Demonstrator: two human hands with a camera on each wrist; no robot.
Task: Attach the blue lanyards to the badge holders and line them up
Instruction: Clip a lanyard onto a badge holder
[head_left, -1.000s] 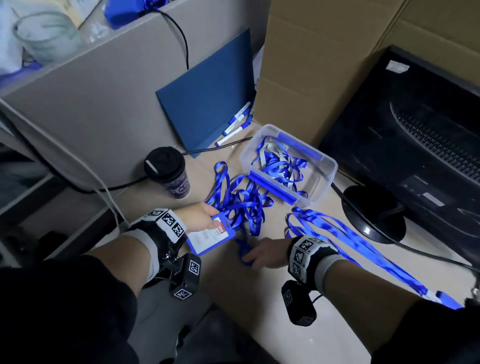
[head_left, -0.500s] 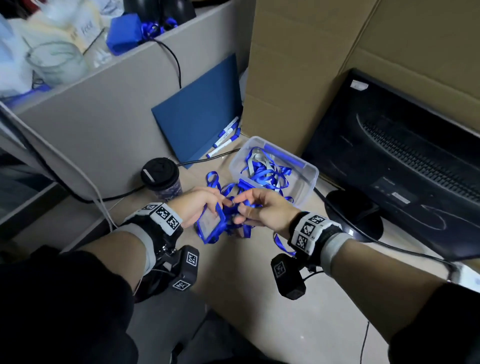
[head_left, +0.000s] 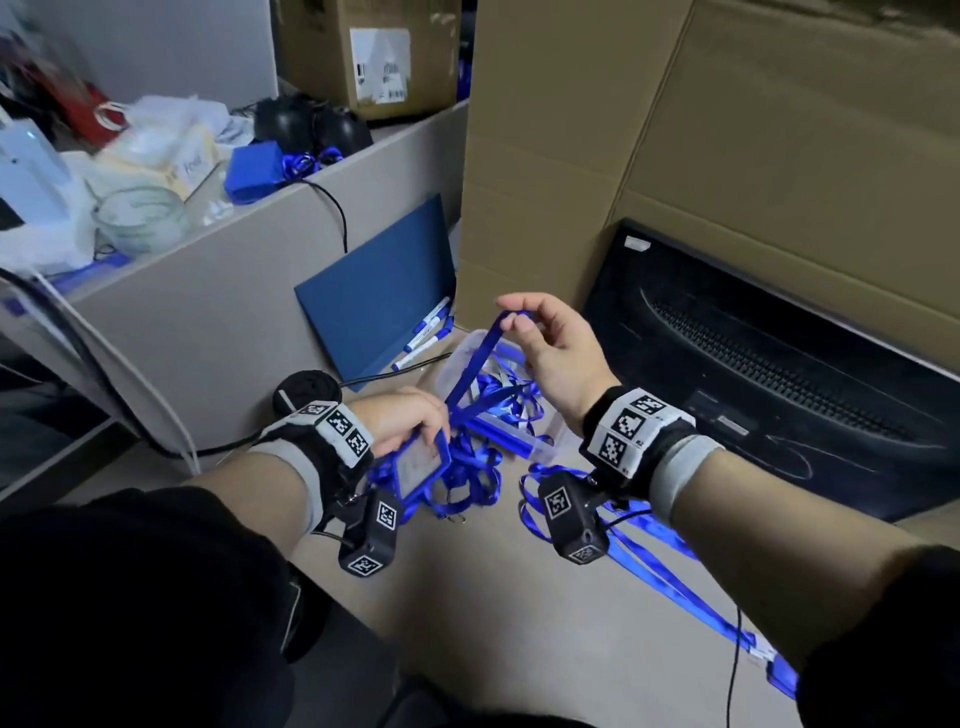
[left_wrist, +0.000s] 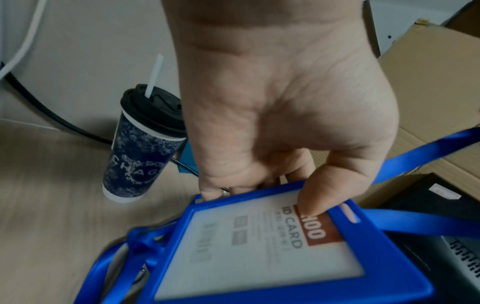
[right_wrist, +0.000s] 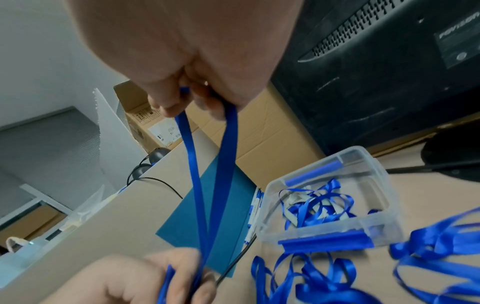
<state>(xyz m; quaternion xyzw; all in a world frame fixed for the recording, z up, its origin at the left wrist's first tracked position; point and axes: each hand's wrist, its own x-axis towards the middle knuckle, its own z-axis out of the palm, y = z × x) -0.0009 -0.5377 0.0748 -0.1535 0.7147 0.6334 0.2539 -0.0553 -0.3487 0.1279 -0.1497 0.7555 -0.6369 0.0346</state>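
My left hand (head_left: 410, 423) grips a blue-framed badge holder (head_left: 422, 461) by its top edge, just above the desk; the thumb (left_wrist: 315, 191) presses on its ID card insert (left_wrist: 259, 253). My right hand (head_left: 540, 338) is raised higher and pinches the loop of a blue lanyard (head_left: 475, 358), which runs taut down to the left hand. In the right wrist view the two strands of that lanyard (right_wrist: 207, 174) hang from the fingertips to the left hand (right_wrist: 155, 275) below. A pile of loose blue lanyards (head_left: 467, 478) lies on the desk under both hands.
A clear plastic bin (right_wrist: 335, 197) holds more lanyards behind the hands. A dark paper cup (left_wrist: 141, 144) with a straw stands at left. A black monitor (head_left: 779, 364) and cardboard boxes (head_left: 675, 156) fill the right; finished lanyards (head_left: 665, 577) stretch along the desk at right.
My right hand has risen from the desk, pulling a lanyard loop up taut. My left hand still holds the badge holder, now lifted and tilted. The head view has tilted upward.
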